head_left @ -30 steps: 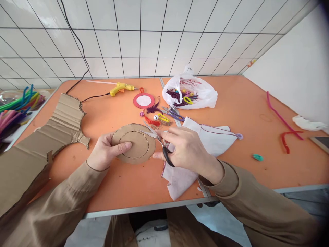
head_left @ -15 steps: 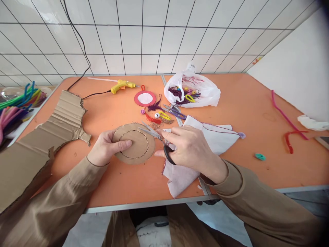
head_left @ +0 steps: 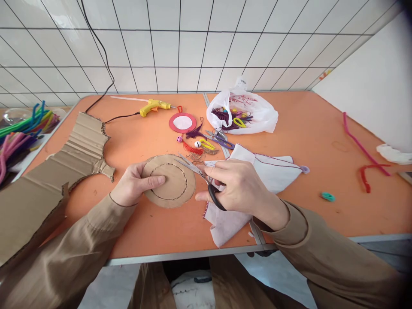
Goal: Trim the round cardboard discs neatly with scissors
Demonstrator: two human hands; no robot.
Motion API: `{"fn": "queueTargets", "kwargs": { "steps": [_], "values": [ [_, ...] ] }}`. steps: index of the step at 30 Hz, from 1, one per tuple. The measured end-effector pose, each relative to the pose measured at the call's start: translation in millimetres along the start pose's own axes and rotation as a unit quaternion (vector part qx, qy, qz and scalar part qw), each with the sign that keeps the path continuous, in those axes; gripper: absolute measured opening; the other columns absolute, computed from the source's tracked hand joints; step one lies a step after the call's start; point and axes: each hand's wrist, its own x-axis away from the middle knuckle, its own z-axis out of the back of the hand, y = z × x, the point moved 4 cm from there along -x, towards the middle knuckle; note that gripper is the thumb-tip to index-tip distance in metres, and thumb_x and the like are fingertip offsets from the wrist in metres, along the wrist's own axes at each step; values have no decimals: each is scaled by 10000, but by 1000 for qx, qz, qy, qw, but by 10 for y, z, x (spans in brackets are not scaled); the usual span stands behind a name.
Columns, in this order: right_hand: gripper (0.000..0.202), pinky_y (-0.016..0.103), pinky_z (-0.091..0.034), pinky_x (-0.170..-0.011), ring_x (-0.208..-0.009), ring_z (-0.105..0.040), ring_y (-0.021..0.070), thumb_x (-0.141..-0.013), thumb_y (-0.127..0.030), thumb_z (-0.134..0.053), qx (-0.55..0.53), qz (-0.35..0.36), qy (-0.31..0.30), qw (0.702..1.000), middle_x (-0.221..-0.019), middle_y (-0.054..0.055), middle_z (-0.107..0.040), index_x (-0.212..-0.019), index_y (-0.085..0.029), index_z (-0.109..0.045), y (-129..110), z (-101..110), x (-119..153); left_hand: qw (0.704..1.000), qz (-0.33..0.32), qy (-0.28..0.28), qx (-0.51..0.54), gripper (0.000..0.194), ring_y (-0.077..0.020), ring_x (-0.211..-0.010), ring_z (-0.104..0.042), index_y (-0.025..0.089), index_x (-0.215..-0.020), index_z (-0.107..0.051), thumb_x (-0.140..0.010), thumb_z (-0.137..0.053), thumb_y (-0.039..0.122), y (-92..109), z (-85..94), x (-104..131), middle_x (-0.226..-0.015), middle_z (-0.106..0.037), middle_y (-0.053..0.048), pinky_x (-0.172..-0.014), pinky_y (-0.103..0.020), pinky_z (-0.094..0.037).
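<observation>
Gripping the cardboard disc (head_left: 174,174) by its nine-o'clock edge, the left hand (head_left: 137,184) held it at nine o'clock from the right hand (head_left: 240,184), which held black-handled scissors (head_left: 201,173) near its one-o'clock rim. Rim-trimming seemed in hand; the next snip likely called for steadiness.

Craft workspace

This looks like a craft workspace: on the orange table (head_left: 302,141), a glue gun (head_left: 152,107) and a bag of tassels (head_left: 264,115) lie beyond the hands (head_left: 133,183), cut cardboard (head_left: 38,184) and pipe cleaners (head_left: 14,148) to their left, a tiled wall (head_left: 165,47) farther beyond.
</observation>
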Motion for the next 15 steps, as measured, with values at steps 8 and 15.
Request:
{"fn": "queueTargets", "kwargs": {
  "steps": [8, 15],
  "values": [
    [482, 285, -248, -516, -537, -305, 116, -863, -579, -614, -25, -11, 3, 1000, -553, -28, -397, -600, -185, -525, 6, -9, 5, 1000, 3, 1, 16, 217, -175, -653, -717, 169, -769, -817, -597, -906, 268, 0, -31, 23, -771, -807, -65, -620, -236, -572],
    [460, 275, -237, -505, -521, -302, 110, -876, -557, -606, -48, -6, -6, 999, -555, -32, -389, -616, -189, -513, -2, -3, -3, 999, 10, 39, 17, 216, -181, -630, -697, 165, -713, -791, -565, -910, 269, 41, -76, 66, -673, -772, -32, -643, -268, -571]
  ]
}}
